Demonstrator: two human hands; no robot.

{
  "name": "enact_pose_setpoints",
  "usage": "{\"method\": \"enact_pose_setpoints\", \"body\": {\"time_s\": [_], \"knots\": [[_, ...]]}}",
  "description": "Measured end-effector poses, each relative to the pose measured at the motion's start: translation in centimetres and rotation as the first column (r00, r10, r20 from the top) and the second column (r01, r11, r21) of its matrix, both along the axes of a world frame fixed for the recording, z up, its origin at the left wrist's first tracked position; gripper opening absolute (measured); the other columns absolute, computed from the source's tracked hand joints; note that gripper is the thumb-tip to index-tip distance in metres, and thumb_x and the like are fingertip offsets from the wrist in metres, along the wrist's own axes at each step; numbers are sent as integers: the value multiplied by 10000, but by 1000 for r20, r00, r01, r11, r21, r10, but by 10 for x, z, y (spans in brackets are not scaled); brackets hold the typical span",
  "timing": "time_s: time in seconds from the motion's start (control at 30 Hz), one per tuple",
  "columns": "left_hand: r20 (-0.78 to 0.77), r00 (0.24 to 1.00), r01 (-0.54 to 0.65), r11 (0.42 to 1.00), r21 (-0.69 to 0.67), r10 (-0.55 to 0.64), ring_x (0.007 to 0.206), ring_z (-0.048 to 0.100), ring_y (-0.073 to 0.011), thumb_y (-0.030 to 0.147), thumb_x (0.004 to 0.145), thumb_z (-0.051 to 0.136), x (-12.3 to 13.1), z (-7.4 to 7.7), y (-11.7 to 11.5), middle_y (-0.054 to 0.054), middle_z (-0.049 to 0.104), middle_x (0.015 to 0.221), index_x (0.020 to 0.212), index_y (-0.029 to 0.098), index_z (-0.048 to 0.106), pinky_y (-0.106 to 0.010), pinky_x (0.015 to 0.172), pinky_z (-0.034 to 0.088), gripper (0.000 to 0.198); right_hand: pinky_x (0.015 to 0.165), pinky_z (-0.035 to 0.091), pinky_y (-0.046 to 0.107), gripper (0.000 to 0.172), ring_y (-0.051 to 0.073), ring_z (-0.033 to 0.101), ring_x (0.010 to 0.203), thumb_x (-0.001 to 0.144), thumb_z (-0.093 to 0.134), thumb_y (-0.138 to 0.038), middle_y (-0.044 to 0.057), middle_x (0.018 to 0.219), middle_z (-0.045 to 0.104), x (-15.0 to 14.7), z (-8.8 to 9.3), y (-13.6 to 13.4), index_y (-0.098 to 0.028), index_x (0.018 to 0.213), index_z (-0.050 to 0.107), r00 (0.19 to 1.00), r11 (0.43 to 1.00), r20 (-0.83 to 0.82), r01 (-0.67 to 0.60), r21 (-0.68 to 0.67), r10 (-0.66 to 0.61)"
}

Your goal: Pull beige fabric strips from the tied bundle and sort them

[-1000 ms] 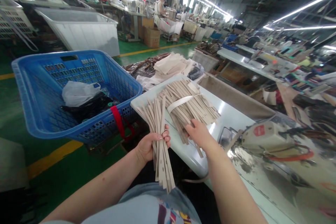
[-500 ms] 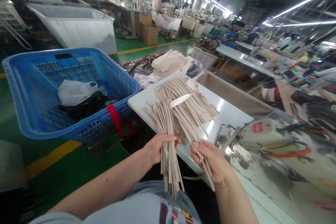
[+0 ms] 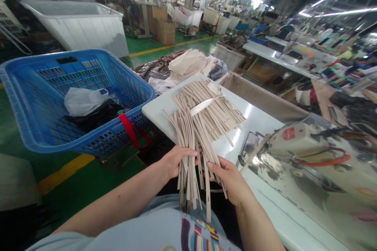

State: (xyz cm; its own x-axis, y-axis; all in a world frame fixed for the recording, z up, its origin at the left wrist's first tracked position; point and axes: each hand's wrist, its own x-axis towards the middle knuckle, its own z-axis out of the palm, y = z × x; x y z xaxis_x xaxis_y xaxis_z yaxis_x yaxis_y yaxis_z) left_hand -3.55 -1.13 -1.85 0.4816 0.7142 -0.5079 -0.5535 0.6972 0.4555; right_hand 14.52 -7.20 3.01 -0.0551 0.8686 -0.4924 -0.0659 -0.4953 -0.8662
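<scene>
My left hand [image 3: 173,160] grips a bunch of long beige strips [image 3: 188,141] that stands upright over my lap, fanning out at the top. Beside it, my right hand [image 3: 228,178] is closed on a few more of the same strips [image 3: 207,153] and presses them against the bunch. Behind both hands a bigger pile of strips [image 3: 209,106], bound by a white band [image 3: 203,106], lies on the corner of the white table [image 3: 160,108].
A blue plastic basket [image 3: 35,125] with a white bag and black bags stands to the left on the green floor. A sewing machine [image 3: 297,143] sits on the table to the right. Folded cloth [image 3: 188,64] lies beyond. Other people work at far benches.
My right hand has pulled a few strips off the table pile and brought them to the bunch in my left hand, which has risen slightly and shifted right.
</scene>
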Motion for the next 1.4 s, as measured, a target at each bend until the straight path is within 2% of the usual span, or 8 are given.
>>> {"method": "enact_pose_setpoints", "body": {"time_s": [0.27,0.43,0.57,0.67,0.87,1.0,1.23,1.4], "knots": [[31,994,108,993,57,-110,629,691,-202,17,642,738,-7,-1,3,-159,717,782,892,32,689,-276,643,607,255,558,432,229,417,140,572,654,664,837,-444,27,780,687,-8,3,1,-169,946,697,1000,999,10,24,46,-25],[-14,993,116,990,76,-115,828,723,-264,18,640,729,-6,3,3,-150,728,861,882,65,703,-262,630,594,248,552,368,227,427,108,496,566,700,818,-456,-1,651,641,-3,8,2,-158,987,715,1000,999,3,23,40,-23],[-36,995,99,995,33,-98,679,692,-187,-8,613,739,-4,4,3,-82,697,759,876,79,705,-237,601,578,279,553,346,220,447,104,494,561,683,838,-487,8,628,634,0,5,1,-141,936,711,1000,1000,-16,20,18,-19],[-73,994,82,996,27,-79,615,663,-170,8,621,746,-1,5,2,-104,695,734,853,50,706,-246,595,576,239,539,343,219,456,104,482,550,670,853,-488,2,612,617,-2,3,-2,-143,931,708,998,1000,-58,22,0,-22],[-66,994,84,996,12,-83,591,660,-213,62,648,745,2,10,-1,-141,707,724,895,28,700,-369,624,609,253,566,416,242,411,115,515,561,648,880,-440,-1,669,630,-5,2,-7,-163,896,704,988,999,-150,-31,-45,24],[-3,986,168,986,1,-168,675,708,-322,101,684,716,5,6,-1,-203,727,793,975,19,676,-523,667,611,305,608,450,268,391,141,562,604,664,867,-467,9,682,649,-3,-3,-6,-155,836,708,996,999,-88,-24,-30,21],[-43,996,74,997,-18,-75,724,726,-313,41,645,702,10,1,-1,-214,738,845,998,-4,682,-465,725,624,356,710,523,326,447,211,647,749,675,859,-482,39,834,727,-7,-2,-2,-189,980,715,994,994,-56,99,45,-96],[-26,998,62,998,2,-62,711,725,-321,41,634,719,7,5,-2,-224,737,852,979,-11,685,-475,709,626,350,651,525,322,460,197,653,651,677,862,-464,47,808,740,-9,2,-2,-187,1016,721,987,995,-129,97,-2,-97]]}}
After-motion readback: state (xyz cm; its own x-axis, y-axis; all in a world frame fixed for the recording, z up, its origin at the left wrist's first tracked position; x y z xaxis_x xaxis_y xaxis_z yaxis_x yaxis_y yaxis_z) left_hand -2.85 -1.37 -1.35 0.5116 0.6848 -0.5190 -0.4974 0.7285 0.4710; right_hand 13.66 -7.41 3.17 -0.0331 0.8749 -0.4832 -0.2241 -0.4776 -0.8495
